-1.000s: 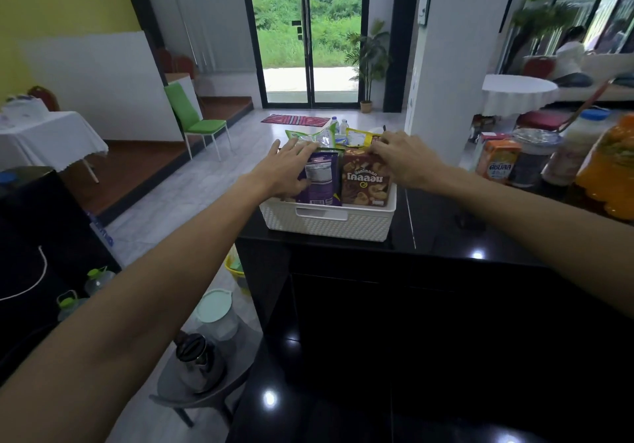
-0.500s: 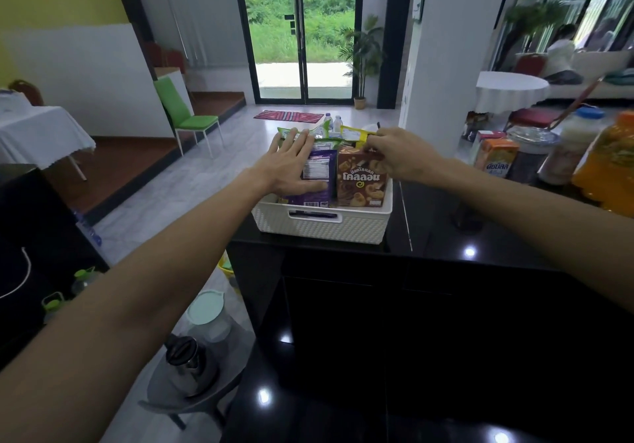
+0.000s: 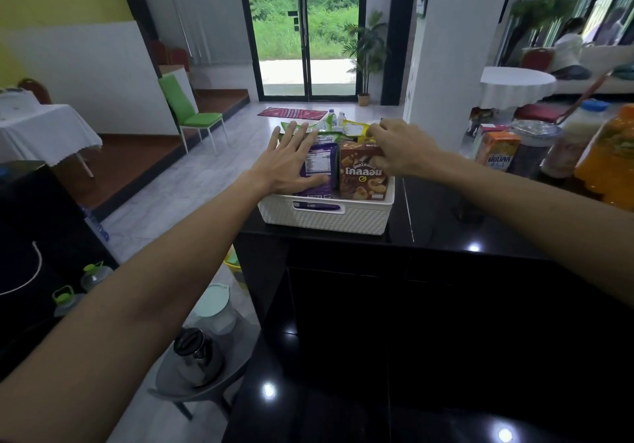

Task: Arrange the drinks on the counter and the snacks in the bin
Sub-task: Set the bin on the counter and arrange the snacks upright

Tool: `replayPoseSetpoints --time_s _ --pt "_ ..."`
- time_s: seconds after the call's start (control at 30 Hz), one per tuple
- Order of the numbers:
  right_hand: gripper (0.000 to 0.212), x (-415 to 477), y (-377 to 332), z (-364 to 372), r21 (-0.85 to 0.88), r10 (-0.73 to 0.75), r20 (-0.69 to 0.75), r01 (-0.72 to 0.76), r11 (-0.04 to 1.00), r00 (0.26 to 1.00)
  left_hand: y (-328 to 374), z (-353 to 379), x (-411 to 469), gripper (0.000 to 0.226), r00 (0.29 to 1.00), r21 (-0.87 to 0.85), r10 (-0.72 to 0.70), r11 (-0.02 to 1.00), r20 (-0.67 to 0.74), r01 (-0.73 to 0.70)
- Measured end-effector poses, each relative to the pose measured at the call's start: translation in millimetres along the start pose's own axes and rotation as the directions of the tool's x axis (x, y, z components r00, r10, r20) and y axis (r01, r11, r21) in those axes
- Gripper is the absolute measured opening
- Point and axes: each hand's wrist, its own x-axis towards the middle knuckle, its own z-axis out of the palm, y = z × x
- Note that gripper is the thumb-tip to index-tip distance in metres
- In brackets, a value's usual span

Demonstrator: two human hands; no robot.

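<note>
The black glossy counter [image 3: 429, 305] carries a white bin [image 3: 326, 217] at its far left edge; drinks [image 3: 497, 151] stand at far right.

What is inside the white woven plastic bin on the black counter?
In the white woven plastic bin stand a purple snack pouch and a brown snack box, with green and yellow packets behind. Both hands cover the tops; the bin's floor is hidden.

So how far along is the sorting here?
Nearly done. Snacks fill the white bin; the drinks, including the orange carton and orange bottle, stand on the counter. The left hand presses the purple bag flat while the right hand adjusts the brown box. Only final tidying seems left.
</note>
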Motion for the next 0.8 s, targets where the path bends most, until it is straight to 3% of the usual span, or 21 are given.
replayPoseSetpoints --time_s 0.33,0.7,0.8 --pt "0.067 -17.5 42.4 -28.2 0.019 0.097 -0.047 -0.096 0.995 0.994 35.1 -42.4 11.5 0.102 0.996 -0.046 -0.045 0.998 -0.078 0.042" --pt "0.042 -66.3 170.7 -66.1 -0.080 0.149 0.038 -0.146 0.986 0.988 176.7 -66.5 77.3 0.084 0.956 -0.064 0.086 0.992 -0.279 -0.108" --pt "0.045 -71.4 200.5 -63.3 -0.144 0.121 0.083 -0.108 0.984 0.989 220.4 -58.0 96.7 0.080 0.952 -0.162 -0.003 0.986 -0.305 -0.049"
